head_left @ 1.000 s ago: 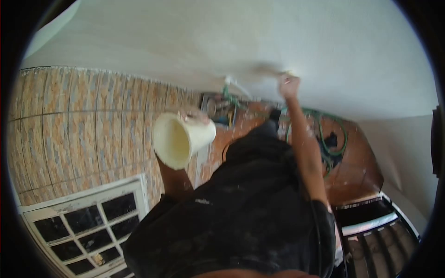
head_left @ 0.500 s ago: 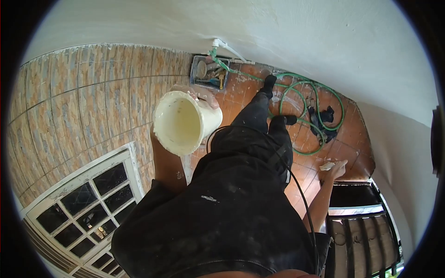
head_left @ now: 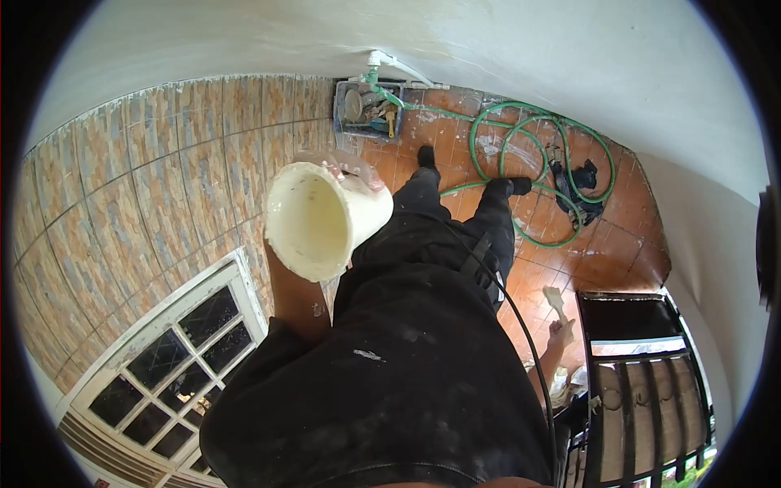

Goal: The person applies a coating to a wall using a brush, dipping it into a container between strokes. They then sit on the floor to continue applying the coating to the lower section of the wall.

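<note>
My left hand grips a cream plastic bucket, tipped on its side so its open mouth faces me; pale paint coats the inside. My right hand hangs low at my side, closed on the handle of a paint brush whose pale bristles point up. Below me are my dark, paint-flecked clothes and black shoes on the terracotta floor.
A green hose lies coiled on the floor by a dark rag. A tray of tools sits at the white wall's base. Patterned tiles and a white-framed window stand left; a black metal gate stands right.
My right hand came down from the white wall to my side, still holding the brush. The view swung downward. The bucket stayed in my left hand.
</note>
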Demonstrator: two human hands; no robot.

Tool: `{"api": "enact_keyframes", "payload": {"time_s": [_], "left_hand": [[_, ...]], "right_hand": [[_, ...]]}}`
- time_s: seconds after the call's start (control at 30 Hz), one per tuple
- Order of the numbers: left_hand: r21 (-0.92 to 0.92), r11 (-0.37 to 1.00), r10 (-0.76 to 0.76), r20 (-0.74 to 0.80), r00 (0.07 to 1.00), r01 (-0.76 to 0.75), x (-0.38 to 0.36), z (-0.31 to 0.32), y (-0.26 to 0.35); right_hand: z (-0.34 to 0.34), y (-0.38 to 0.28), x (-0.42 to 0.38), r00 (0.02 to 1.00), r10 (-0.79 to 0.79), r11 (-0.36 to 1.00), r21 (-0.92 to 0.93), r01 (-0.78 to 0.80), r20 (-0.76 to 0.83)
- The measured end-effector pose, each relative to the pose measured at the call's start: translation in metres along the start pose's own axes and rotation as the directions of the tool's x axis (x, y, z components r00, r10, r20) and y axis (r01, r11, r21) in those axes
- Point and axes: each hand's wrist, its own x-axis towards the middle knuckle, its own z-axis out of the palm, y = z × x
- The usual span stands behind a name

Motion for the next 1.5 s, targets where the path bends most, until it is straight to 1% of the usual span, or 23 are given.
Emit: {"api": "enact_keyframes", "payload": {"time_s": [0.17,0.23,0.3,0.43,0.5,0.57,0.63,0.7,0.73,0.8,0.83,0.87,0.9,0.97,1.03,1.1,1.13,1.17,1.2,1.23,1.3,1.43,1.5], "left_hand": [[-0.067,0.998,-0.004,0.049,0.999,0.007,-0.002,-0.044,0.015],[-0.104,0.994,0.0,0.084,0.996,0.009,-0.002,-0.069,0.021],[-0.144,0.99,0.008,0.114,0.993,0.008,-0.003,-0.097,0.028],[-0.23,0.973,0.018,0.162,0.987,0.021,0.003,-0.155,0.04],[-0.311,0.95,0.03,0.189,0.982,0.03,0.015,-0.173,0.042],[-0.401,0.914,0.013,0.18,0.984,0.061,0.02,-0.184,0.046],[-0.377,0.926,0.04,0.203,0.978,0.04,0.016,-0.194,0.051],[-0.202,0.976,0.137,0.256,0.957,-0.085,0.005,-0.206,0.046],[-0.188,0.978,0.143,0.259,0.955,-0.096,0.0,-0.208,0.048],[-0.16,0.982,0.14,0.246,0.959,-0.102,-0.016,-0.21,0.049],[-0.151,0.983,0.137,0.231,0.963,-0.103,-0.023,-0.21,0.049],[-0.135,0.985,0.135,0.225,0.965,-0.106,-0.029,-0.211,0.049],[-0.12,0.987,0.13,0.218,0.967,-0.106,-0.035,-0.21,0.047],[-0.092,0.99,0.129,0.217,0.968,-0.111,-0.043,-0.207,0.043],[-0.074,0.991,0.121,0.211,0.97,-0.107,-0.047,-0.199,0.037],[-0.056,0.993,0.112,0.208,0.972,-0.102,-0.049,-0.191,0.03],[-0.042,0.994,0.105,0.207,0.973,-0.099,-0.049,-0.186,0.028],[-0.03,0.995,0.101,0.215,0.971,-0.097,-0.047,-0.182,0.025],[-0.023,0.995,0.104,0.217,0.971,-0.101,-0.043,-0.177,0.021],[-0.019,0.994,0.11,0.223,0.969,-0.108,-0.041,-0.173,0.019],[-0.023,0.993,0.119,0.228,0.966,-0.117,-0.035,-0.162,0.012],[-0.024,0.993,0.117,0.264,0.957,-0.114,-0.024,-0.149,0.008],[-0.04,0.991,0.134,0.288,0.948,-0.128,-0.012,-0.142,0.006]], "right_hand": [[0.03,0.013,-0.091,0.984,-0.013,0.969,0.243,-0.031,0.176],[0.055,0.016,-0.123,0.756,-0.24,0.899,0.433,-0.063,0.609],[0.097,0.011,-0.183,0.659,-0.345,0.85,0.52,-0.083,0.669],[0.197,0.009,-0.297,0.564,-0.381,0.914,0.205,0.351,0.732],[0.253,0.012,-0.34,0.512,-0.462,0.881,0.308,0.36,0.724],[0.301,0.0,-0.369,0.374,-0.554,0.747,0.247,0.617,0.743],[0.346,-0.025,-0.394,0.386,-0.608,0.691,0.223,0.687,0.694],[0.383,-0.068,-0.422,0.321,-0.847,0.477,0.342,0.809,0.423],[0.388,-0.103,-0.446,0.151,-0.937,0.257,0.331,0.908,0.314],[0.386,-0.163,-0.492,0.313,-0.898,0.44,0.622,0.648,0.309],[0.38,-0.188,-0.507,0.242,-0.943,0.334,0.669,0.664,0.23],[0.378,-0.21,-0.517,0.186,-0.981,0.179,0.587,0.79,0.049],[0.382,-0.222,-0.514,0.189,-0.981,0.176,0.588,0.79,0.04],[0.387,-0.241,-0.507,-0.035,-0.992,-0.055,0.166,0.985,-0.123],[0.409,-0.228,-0.462,-0.04,-0.989,-0.05,0.067,0.996,-0.145],[0.433,-0.19,-0.401,0.125,-0.991,0.128,-0.082,0.988,-0.048],[0.449,-0.162,-0.349,0.238,-0.961,0.194,-0.27,0.943,0.138],[0.472,-0.129,-0.265,0.222,-0.843,-0.07,-0.509,0.858,0.489],[0.466,-0.104,-0.254,0.136,-0.74,-0.311,-0.515,0.799,0.659],[0.467,-0.096,-0.25,0.125,-0.748,-0.309,-0.509,0.804,0.652],[0.474,-0.102,-0.261,0.196,-0.848,-0.053,-0.445,0.894,0.493],[0.41,-0.206,-0.366,0.319,-0.872,0.236,-0.251,0.939,0.372],[0.364,-0.23,-0.423,0.238,-0.941,0.223,-0.092,0.971,0.241]]}}
